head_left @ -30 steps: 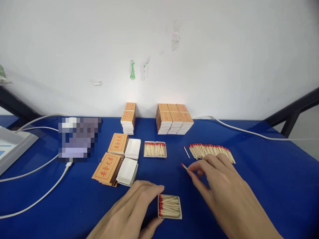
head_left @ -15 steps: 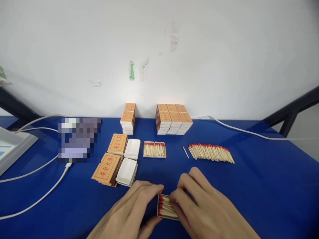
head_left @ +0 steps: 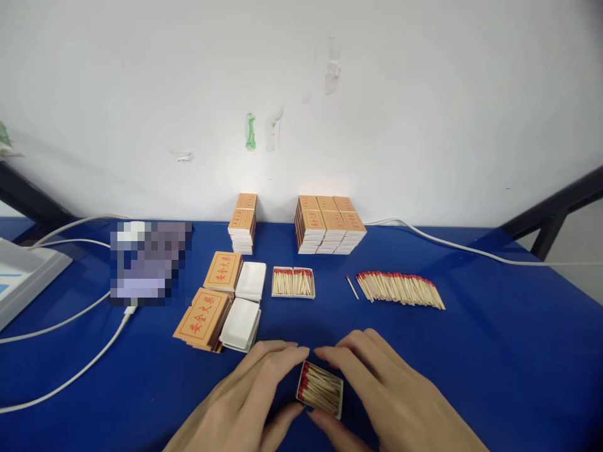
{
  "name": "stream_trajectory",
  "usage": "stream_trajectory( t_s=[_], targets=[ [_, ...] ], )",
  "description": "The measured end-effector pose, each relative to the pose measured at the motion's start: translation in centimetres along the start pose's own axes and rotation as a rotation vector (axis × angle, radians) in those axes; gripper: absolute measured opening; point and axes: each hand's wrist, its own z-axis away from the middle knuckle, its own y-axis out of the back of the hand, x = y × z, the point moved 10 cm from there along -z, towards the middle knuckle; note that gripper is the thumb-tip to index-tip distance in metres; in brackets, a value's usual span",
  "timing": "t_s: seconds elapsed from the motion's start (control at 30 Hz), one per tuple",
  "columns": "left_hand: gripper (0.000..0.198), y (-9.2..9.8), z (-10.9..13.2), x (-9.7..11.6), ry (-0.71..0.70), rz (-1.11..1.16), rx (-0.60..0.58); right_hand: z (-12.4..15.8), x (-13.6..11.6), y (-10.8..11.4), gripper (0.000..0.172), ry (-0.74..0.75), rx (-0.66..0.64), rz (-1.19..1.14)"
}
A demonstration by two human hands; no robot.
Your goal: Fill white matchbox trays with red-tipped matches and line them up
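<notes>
A small white tray of red-tipped matches [head_left: 321, 390] lies on the blue table near the front edge, slightly turned. My left hand [head_left: 249, 405] grips its left side with thumb and fingers. My right hand [head_left: 391, 395] grips its right side, fingers over the far edge and thumb at the near edge. Both hands are closed round the tray. A row of loose matches [head_left: 400, 289] lies beyond my right hand, with one single match [head_left: 352, 287] beside it.
Two filled match trays [head_left: 293, 282] sit mid-table. Orange matchbox sleeves [head_left: 207, 307] and empty white trays [head_left: 245, 307] lie to the left. Stacks of matchboxes [head_left: 330, 225] and a smaller stack [head_left: 243, 223] stand by the wall. White cables [head_left: 70, 320] cross the left side.
My right hand carried a match from the loose row to the tray, then took hold of the tray's right side. The tray has turned slightly. My left hand stayed on it.
</notes>
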Motion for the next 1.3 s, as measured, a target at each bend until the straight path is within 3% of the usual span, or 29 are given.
stream_trajectory(
  t_s=[0.27,0.43,0.57,0.67,0.77,0.9,1.0,1.17,1.3],
  targets=[
    [0.056,0.0,0.3,-0.7,0.062,0.104,-0.027,1.4,0.5,-0.4,0.016,-0.087,0.077,0.094],
    [0.06,-0.1,0.3,-1.3,0.132,0.2,-0.07,1.6,1.4,0.2,0.058,-0.109,0.031,0.05],
    [0.064,-0.8,0.6,-1.7,0.122,0.213,-0.051,1.2,2.4,-1.3,0.087,-0.121,-0.25,-0.213],
    [0.065,-1.4,0.8,-2.0,0.12,0.212,-0.057,0.9,2.9,-2.1,0.073,-0.196,-0.382,-0.337],
    [0.064,-1.6,0.8,-2.1,0.123,0.212,-0.064,0.3,3.2,-2.0,0.054,-0.251,-0.347,-0.378],
    [0.064,-1.4,0.8,-1.8,0.118,0.22,-0.051,0.3,3.6,-1.5,0.062,-0.259,-0.242,-0.37],
    [0.064,-1.3,0.8,-1.7,0.118,0.224,-0.028,0.7,3.7,-1.7,0.069,-0.227,-0.239,-0.365],
    [0.064,-1.6,1.1,-2.0,0.128,0.222,-0.019,0.1,4.6,-1.4,0.052,-0.209,-0.243,-0.36],
    [0.062,-1.7,1.2,-2.1,0.138,0.228,-0.013,-2.2,8.0,0.6,0.041,-0.277,-0.126,-0.254]
  ],
)
